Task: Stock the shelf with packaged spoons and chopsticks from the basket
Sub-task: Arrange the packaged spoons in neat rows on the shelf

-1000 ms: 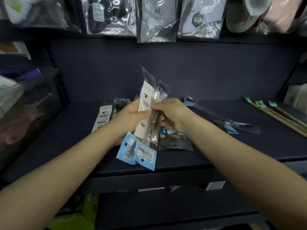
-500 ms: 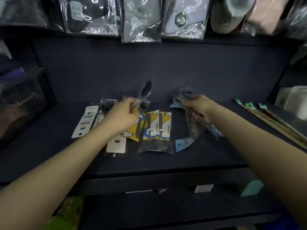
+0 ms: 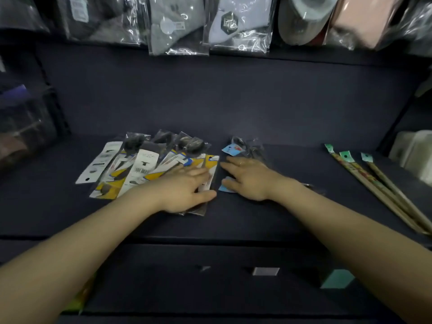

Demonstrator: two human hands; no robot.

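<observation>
Several packaged spoons with white and yellow cards (image 3: 145, 167) lie fanned out on the dark shelf (image 3: 257, 220). My left hand (image 3: 184, 190) lies flat, fingers spread, on the right end of that row. Spoon packs with blue cards (image 3: 233, 149) lie just to the right, and my right hand (image 3: 250, 178) presses flat on them, covering most of them. Three packs of chopsticks (image 3: 378, 190) with green tags lie at the shelf's right side. No basket can be made out.
Bagged goods (image 3: 177, 26) hang above the shelf's back wall. A dark mesh bin (image 3: 28, 127) stands at the left end, a pale box (image 3: 413, 150) at the far right. A lower shelf edge carries small price tags (image 3: 265, 271).
Both hands held spoon packs up in front of me a second ago. They have since split apart and lowered the packs onto the shelf, and now rest flat on them.
</observation>
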